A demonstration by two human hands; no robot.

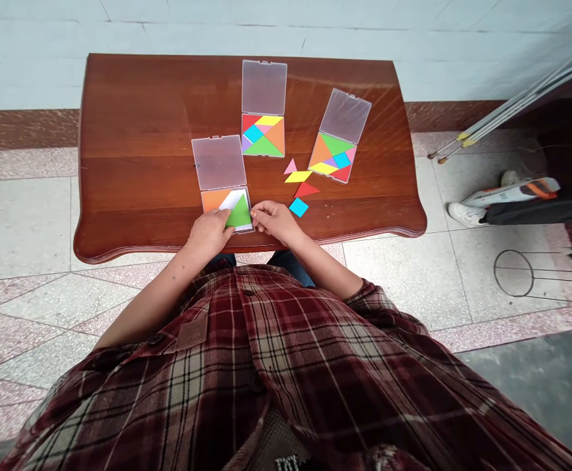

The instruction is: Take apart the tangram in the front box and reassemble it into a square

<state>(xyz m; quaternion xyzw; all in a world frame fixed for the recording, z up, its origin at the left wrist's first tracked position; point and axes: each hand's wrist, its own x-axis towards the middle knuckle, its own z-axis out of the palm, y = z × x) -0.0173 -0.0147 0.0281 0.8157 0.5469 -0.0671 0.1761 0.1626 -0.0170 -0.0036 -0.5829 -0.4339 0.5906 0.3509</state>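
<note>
An open clear plastic tangram case (220, 163) lies near the table's front edge, holding an orange piece (212, 199) and a green triangle (239, 213). My left hand (211, 232) pinches the green triangle's lower left corner. My right hand (273, 219) has its fingers curled against the case's right edge, touching the triangle's right side. Loose pieces lie just right of it: a pink triangle (290, 167), a yellow parallelogram (298, 176), a red triangle (306, 190) and a blue square (298, 207).
Two more open cases with full coloured sets lie further back, one in the middle (263, 135) and one at the right (332, 157). The wooden table (133, 131) stands against a pale wall. Another person's shoe and leg (492, 206) are on the floor at right.
</note>
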